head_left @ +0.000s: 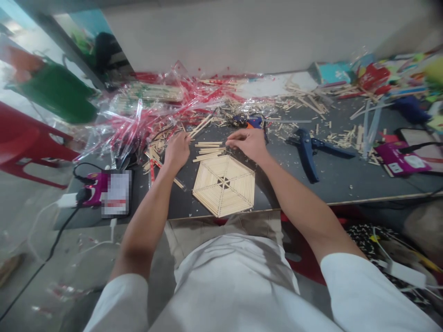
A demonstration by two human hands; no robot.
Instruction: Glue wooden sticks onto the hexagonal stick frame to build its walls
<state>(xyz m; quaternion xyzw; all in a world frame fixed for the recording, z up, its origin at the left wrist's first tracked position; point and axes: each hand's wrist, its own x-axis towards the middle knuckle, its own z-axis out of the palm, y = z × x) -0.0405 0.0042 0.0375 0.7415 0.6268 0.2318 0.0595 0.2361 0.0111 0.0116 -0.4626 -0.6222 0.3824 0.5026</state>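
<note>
White shirt sleeves (117,299) ran out to two bare forearms reaching over a dark tabletop (332,180). Just past the table's near edge lay a hexagonal frame of craft sticks (224,186), flat, with a dark gap at its centre. Above it, a small stack of short sticks (209,151) lay close to both hands. The left hand (179,151) was curled, its fingertips at the end of a loose stick (200,127), though whether it gripped that stick could not be told. The right hand (247,144) was just beside the stack, fingers bent and drawn together; its grip could not be told either. Just beyond it lay a blue-and-orange glue gun (249,121), and to the right a blue-handled tool (306,150). Torn clear wrapping printed in red (152,124) spilled across the far side among scattered sticks. Toward the far right corner sat a red cardboard box (374,76) and a teal box (334,73), their contents hidden. Left of the table was a green bag (55,92), its inside out of sight.
</note>
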